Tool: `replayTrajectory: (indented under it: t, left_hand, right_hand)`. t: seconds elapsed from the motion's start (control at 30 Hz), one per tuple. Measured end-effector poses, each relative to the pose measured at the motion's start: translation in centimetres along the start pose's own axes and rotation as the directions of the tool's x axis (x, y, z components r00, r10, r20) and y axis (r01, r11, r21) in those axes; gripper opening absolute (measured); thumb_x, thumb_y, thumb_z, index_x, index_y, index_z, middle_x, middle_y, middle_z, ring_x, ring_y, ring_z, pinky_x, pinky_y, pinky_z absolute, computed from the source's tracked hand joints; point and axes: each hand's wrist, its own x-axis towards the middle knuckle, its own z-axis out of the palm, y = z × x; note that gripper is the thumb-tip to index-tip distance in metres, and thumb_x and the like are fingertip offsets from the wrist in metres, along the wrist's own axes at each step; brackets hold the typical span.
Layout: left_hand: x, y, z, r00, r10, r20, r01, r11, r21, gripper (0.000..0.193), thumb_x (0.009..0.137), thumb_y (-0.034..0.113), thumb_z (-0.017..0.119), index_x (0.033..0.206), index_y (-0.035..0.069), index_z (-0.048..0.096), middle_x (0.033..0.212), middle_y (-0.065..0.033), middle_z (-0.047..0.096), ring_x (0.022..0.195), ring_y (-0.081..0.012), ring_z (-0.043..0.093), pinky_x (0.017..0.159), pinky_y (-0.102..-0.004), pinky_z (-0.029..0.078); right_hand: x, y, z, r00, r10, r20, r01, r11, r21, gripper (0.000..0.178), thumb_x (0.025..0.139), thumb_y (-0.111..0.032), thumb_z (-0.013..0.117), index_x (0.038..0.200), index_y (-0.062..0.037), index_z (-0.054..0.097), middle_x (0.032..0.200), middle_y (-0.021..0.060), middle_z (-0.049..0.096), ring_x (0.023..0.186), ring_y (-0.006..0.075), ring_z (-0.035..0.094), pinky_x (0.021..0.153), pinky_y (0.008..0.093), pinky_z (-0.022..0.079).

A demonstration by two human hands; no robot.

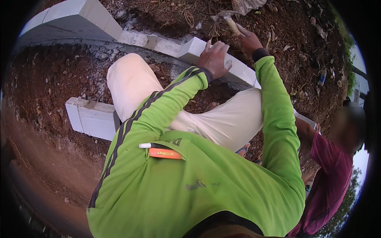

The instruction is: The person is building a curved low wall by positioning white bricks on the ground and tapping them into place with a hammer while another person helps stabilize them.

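My left hand [214,59] rests on the top of a white kerb block [242,71], fingers spread and thumb apart. This block is part of a curved row set along the soil. In my right hand [250,41] is the wooden handle of a tool with a grey metal head, which looks like a hammer [231,24]. My right fingers are closed round the handle, and the head is over the soil beyond the row. Lower, thinner pieces [166,47] of the row lie left of my left hand.
A tall white block [85,20] stands at the far left. Another white block [93,119] lies on the reddish soil beside my bent leg. A grey lump or sheet [247,4] lies beyond the tool. Another person in a maroon shirt [329,178] is close on my right.
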Motion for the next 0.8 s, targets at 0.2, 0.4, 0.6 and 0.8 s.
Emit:
replayTrajectory:
  t: [0.2,0.4,0.6,0.8]
  left_hand:
    - [0.5,-2.4,4.1,0.962,0.009,0.272,-0.138,0.878,0.459,0.082,0.075,0.039,0.077,0.144,0.008,0.046,0.133,-0.0127,0.052,0.136,-0.0303,0.041,0.12,-0.0513,0.019]
    - [0.2,-3.4,6.0,0.991,0.108,0.085,-0.135,0.884,0.448,0.07,0.07,0.022,0.078,0.134,0.009,0.054,0.125,-0.0089,0.055,0.127,-0.0269,0.048,0.118,-0.0481,0.023]
    - [0.6,-2.9,6.1,0.991,0.051,0.127,-0.102,0.895,0.434,0.07,0.071,0.022,0.078,0.134,0.009,0.053,0.128,-0.0083,0.055,0.131,-0.0261,0.046,0.119,-0.0462,0.021]
    - [-0.1,-3.5,6.3,0.986,0.015,0.164,-0.091,0.879,0.468,0.075,0.073,0.026,0.079,0.139,0.009,0.049,0.13,-0.0077,0.054,0.133,-0.0258,0.044,0.12,-0.0462,0.02]
  right_hand:
    - [2.6,-1.0,-0.7,0.992,-0.108,0.069,0.111,0.993,-0.041,0.047,0.101,-0.024,0.05,0.148,-0.0185,0.05,0.074,-0.0017,0.055,0.062,0.0085,0.05,0.057,0.0264,0.045]
    - [5.6,-0.2,1.6,0.905,-0.086,0.416,0.253,0.897,-0.363,0.046,0.1,-0.027,0.052,0.147,-0.0231,0.052,0.071,-0.0001,0.053,0.058,0.0093,0.048,0.054,0.0273,0.044]
    - [6.2,-3.6,1.4,0.879,-0.385,0.282,0.477,0.725,-0.496,0.048,0.099,-0.025,0.047,0.147,-0.0222,0.051,0.074,0.0069,0.06,0.058,0.0131,0.054,0.058,0.0337,0.048]
    - [3.5,-5.3,3.5,0.877,0.002,0.48,0.317,0.75,-0.581,0.05,0.1,-0.021,0.051,0.149,-0.0158,0.048,0.08,0.0021,0.059,0.064,0.0095,0.052,0.061,0.0286,0.047]
